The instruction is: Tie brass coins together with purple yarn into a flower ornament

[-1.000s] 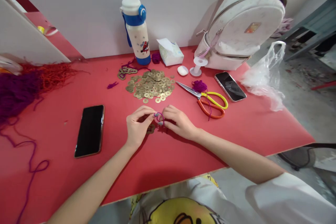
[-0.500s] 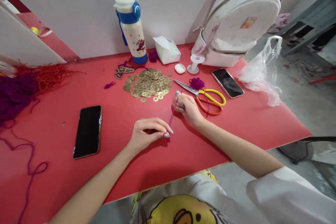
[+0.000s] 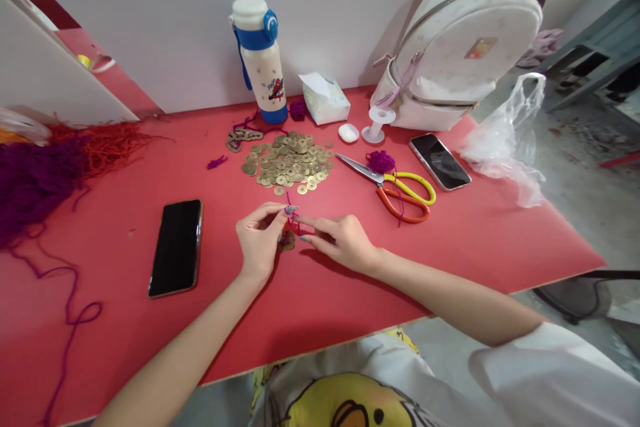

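Above the red tabletop, my left hand point(image 3: 260, 237) pinches a thin purple cord point(image 3: 289, 199) between thumb and fingertips, its free end sticking up. Just below those fingertips hang brass-coloured holed coins point(image 3: 287, 241), partly covered by the hand. My right hand point(image 3: 343, 240) comes in from the right with forefinger stretched to the cord and thumb apart below it. A bit of cord runs by its fingertips; whether it touches them I cannot tell. Beyond both hands lies a heap of similar coins point(image 3: 295, 160), with a string of coins point(image 3: 245, 137) at its left.
Scissors point(image 3: 395, 187) with yellow and orange handles lie right of the heap beside a purple yarn ball point(image 3: 381, 161). Around stand a bottle point(image 3: 263, 73), tissue pack point(image 3: 327, 107), white spool point(image 3: 377, 127) and backpack point(image 3: 460, 47). Phones point(image 3: 176, 247) lie on both sides; purple yarn point(image 3: 37, 180) at left.
My right hand has moved left and down from beside the scissors to my left hand. My left hand has shifted left and up, and coins now show beneath its fingers.
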